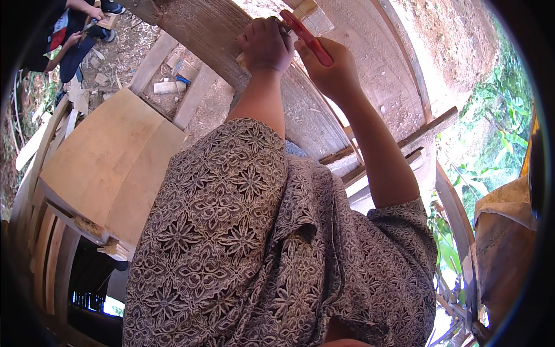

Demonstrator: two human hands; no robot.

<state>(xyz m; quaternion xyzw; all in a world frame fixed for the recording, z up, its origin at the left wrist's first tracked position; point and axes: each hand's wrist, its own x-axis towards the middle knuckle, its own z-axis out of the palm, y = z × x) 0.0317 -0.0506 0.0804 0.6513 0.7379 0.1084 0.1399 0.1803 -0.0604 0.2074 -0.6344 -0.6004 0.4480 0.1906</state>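
At the top of the view my right hand (334, 70) is closed round a hand tool with a long red handle (306, 37). The tool slants up and to the left, and its exact kind cannot be made out. Close beside it on the left, my left hand (267, 45) is closed with its fingers curled. A small dark part shows at its fingertips by the tool, but what it grips is hidden. Both hands are over a wide wooden plank (208, 32) with a wooden block (312, 16) just beyond them.
A pale wooden panel (104, 156) stands at the left. Loose boards, offcuts and a blue-handled tool (182, 79) lie on the littered ground. At the far upper left another person (66, 34) works on a wood piece. Green plants (491, 156) and a brown sheet (503, 243) are at the right.
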